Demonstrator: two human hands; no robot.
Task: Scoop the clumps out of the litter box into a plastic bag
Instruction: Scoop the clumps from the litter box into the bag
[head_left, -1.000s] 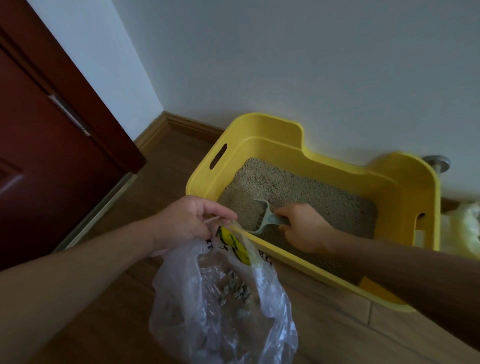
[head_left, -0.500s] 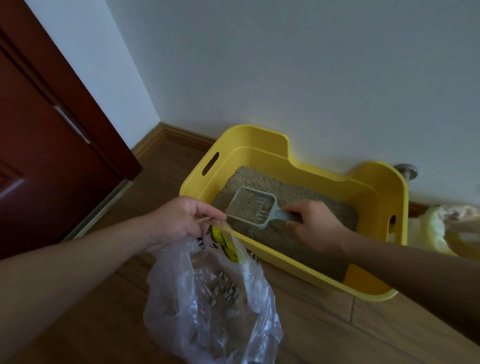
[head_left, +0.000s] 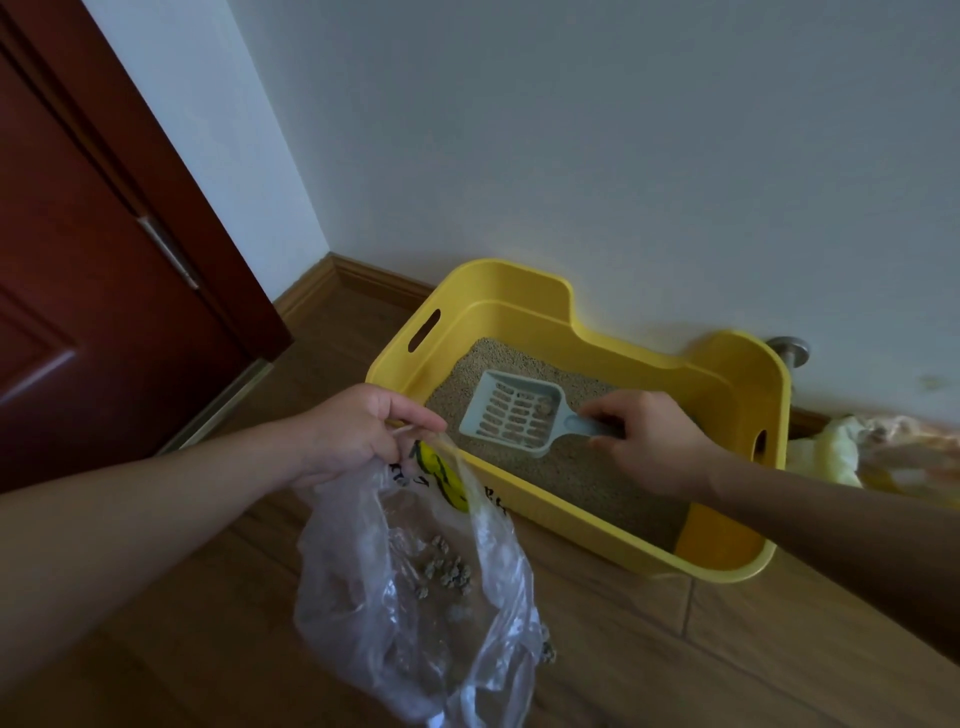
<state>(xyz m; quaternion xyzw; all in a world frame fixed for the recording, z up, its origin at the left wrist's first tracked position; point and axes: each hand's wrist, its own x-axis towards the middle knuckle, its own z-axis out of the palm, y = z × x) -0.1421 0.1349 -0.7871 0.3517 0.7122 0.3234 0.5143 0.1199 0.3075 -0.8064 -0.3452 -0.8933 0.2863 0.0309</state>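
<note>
A yellow litter box (head_left: 727, 564) with tan litter (head_left: 587, 480) stands on the wood floor against the white wall. My right hand (head_left: 652, 441) grips the handle of a pale grey slotted scoop (head_left: 511, 413), held level above the litter at the box's left end. A small clump (head_left: 544, 404) lies in the scoop's right corner. My left hand (head_left: 358, 434) pinches the rim of a clear plastic bag (head_left: 415, 587) just outside the box's near-left corner. Several grey clumps (head_left: 447, 569) lie inside the bag, which hangs down to the floor.
A dark red door (head_left: 98, 312) fills the left side. A metal doorstop (head_left: 789, 349) sticks out of the wall behind the box. Crumpled yellowish bags (head_left: 878, 457) lie on the floor to the right. Wooden skirting (head_left: 358, 278) runs along the wall.
My right hand has lifted the scoop out of the litter and brought it level; litter has sifted through the slots, leaving a small clump. The left hand still holds the bag.
</note>
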